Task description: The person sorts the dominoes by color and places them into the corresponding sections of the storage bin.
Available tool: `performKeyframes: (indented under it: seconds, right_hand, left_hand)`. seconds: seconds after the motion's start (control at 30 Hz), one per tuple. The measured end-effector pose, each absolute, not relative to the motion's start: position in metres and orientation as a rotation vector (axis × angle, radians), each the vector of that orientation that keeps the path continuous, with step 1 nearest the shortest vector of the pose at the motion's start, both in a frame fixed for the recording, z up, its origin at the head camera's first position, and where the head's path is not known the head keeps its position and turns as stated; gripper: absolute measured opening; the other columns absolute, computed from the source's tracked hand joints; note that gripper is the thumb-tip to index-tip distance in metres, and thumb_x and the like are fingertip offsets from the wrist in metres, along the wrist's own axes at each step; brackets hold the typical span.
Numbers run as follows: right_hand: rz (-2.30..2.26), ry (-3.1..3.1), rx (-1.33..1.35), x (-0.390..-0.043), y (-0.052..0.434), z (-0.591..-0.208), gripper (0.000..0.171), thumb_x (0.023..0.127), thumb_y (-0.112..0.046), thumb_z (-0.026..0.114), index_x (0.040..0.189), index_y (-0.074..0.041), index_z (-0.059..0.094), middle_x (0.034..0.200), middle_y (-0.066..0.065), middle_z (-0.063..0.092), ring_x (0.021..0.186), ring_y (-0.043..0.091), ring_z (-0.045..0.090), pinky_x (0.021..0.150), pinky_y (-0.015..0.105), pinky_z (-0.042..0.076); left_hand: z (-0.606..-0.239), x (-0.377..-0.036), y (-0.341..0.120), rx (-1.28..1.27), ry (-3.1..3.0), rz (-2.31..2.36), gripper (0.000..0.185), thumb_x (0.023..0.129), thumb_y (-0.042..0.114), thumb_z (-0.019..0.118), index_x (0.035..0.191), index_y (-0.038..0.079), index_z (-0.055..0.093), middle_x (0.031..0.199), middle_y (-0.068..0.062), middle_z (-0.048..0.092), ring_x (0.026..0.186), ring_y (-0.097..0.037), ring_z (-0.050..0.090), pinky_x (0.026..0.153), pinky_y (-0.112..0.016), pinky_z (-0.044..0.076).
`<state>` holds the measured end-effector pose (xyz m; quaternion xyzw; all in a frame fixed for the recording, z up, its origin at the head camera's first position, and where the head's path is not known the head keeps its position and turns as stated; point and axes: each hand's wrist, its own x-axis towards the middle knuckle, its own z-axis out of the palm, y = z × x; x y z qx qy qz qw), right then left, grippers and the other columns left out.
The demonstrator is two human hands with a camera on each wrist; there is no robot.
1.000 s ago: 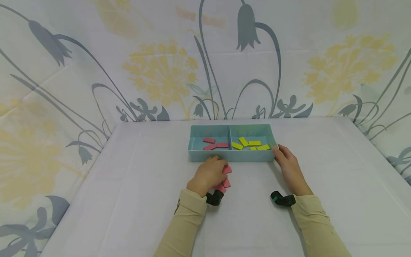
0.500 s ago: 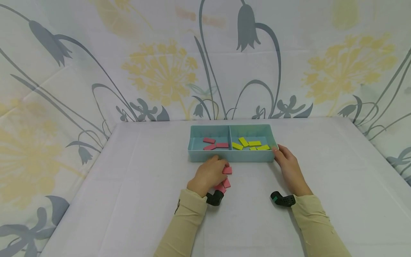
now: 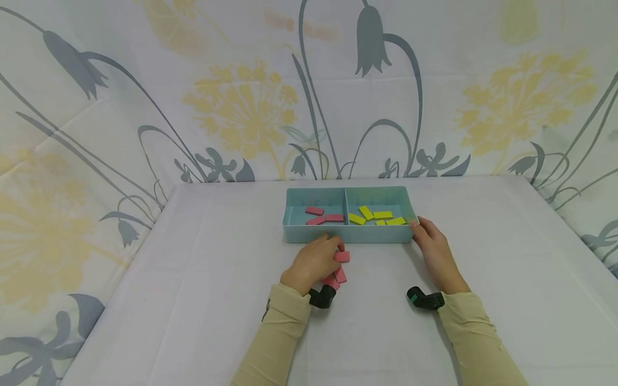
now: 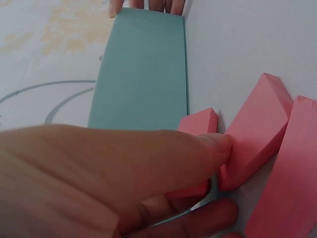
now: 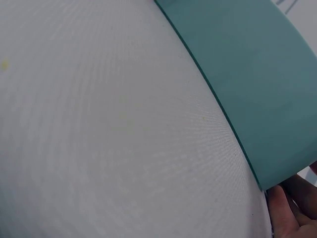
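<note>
My left hand (image 3: 313, 264) is low in front of a divided light-blue box (image 3: 347, 235), its thumb and fingers curled about a small pink rectangular block (image 3: 342, 257). In the left wrist view the thumb lies across this block and its tip touches a neighbouring pink block (image 4: 257, 134); the fingertips are partly hidden. Another pink block (image 4: 292, 173) lies alongside, close to the hand. My right hand (image 3: 434, 252) holds the box's right end, with the thumb at the near corner and the fingers along the end wall.
Several pink blocks (image 3: 334, 218) lie in the box's left compartment and several yellow blocks (image 3: 383, 215) in the right one. A divider (image 3: 345, 206) separates them. The box stands on a white tablecloth (image 3: 232, 268), before a flower-patterned cloth backdrop (image 3: 338, 107).
The pink block nearest the box has shifted slightly down and to the right by my left fingers. My right hand and the box keep their places.
</note>
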<state>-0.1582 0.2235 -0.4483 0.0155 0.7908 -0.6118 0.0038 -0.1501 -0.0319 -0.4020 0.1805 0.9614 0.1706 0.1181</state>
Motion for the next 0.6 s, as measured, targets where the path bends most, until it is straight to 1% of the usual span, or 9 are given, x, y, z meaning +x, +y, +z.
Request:
performKeyframes:
  seconds: [0.17, 0.23, 0.6]
  right_hand:
    - [-1.936, 2.469, 0.051, -0.1588, 0.2235, -0.448, 0.071, 0.09, -0.052, 0.037, 0.141, -0.004, 0.022, 0.142, 0.013, 0.025, 0.129, 0.027, 0.027, 0.102, 0.042, 0.026]
    - [-1.937, 2.47, 0.048, -0.1588, 0.2236, -0.448, 0.071, 0.09, -0.052, 0.037, 0.141, -0.004, 0.022, 0.142, 0.013, 0.025, 0.129, 0.027, 0.027, 0.102, 0.042, 0.025]
    - [-1.935, 2.465, 0.048, -0.158, 0.2228, -0.4476, 0.071, 0.09, -0.052, 0.037, 0.141, -0.005, 0.021, 0.143, 0.013, 0.024, 0.128, 0.027, 0.028, 0.103, 0.043, 0.025]
  left_hand:
    - [-0.4017, -0.1513, -0.0308, 0.519, 2.789, 0.52, 0.022, 0.08, 0.013, 0.062, 0.102, 0.015, 0.059, 0.085, 0.003, 0.057, 0.073, -0.012, 0.049, 0.062, -0.024, 0.043]
    - [-0.4023, -0.1518, -0.0306, 0.515, 2.795, 0.51, 0.022, 0.08, 0.013, 0.062, 0.102, 0.015, 0.06, 0.084, 0.004, 0.057, 0.073, -0.012, 0.049, 0.062, -0.025, 0.043]
    - [-0.4025, -0.1522, -0.0314, 0.56, 2.83, 0.416, 0.021, 0.081, 0.017, 0.062, 0.101, 0.018, 0.064, 0.089, 0.004, 0.059, 0.076, -0.011, 0.05, 0.066, -0.026, 0.045]
